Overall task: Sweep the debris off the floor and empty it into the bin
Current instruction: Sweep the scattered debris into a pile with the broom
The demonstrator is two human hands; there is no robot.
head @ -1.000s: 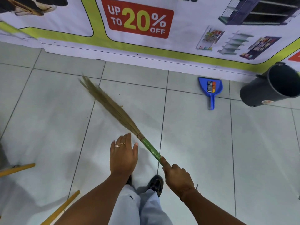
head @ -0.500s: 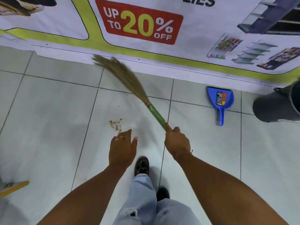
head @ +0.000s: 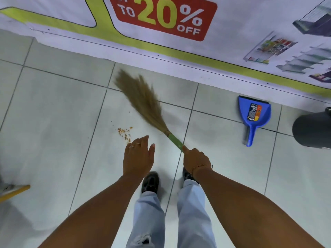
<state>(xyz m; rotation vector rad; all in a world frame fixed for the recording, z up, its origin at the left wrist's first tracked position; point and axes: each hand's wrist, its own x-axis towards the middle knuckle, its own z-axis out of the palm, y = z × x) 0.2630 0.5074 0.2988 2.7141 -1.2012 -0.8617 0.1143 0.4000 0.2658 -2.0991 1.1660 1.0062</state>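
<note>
My right hand [head: 196, 159] grips the green handle of a grass broom [head: 143, 101]. Its brown bristles fan out up and left over the tiled floor, blurred by motion. A small scatter of brown debris [head: 124, 132] lies on the tile left of the broom, just beyond the fingertips of my left hand [head: 138, 158]. That hand hovers flat, fingers apart, holding nothing. A blue dustpan [head: 254, 116] lies on the floor at the right near the wall. The dark bin [head: 312, 128] lies tipped at the right edge, partly cut off.
A printed banner [head: 166, 20] runs along the base of the wall ahead. A yellow stick [head: 14, 192] pokes in at the lower left. My two feet in dark shoes [head: 150, 181] stand on the tiles below my hands.
The broom head has swung from far left toward the middle and come nearer. The debris came into view, and my view has shifted closer to the wall.
</note>
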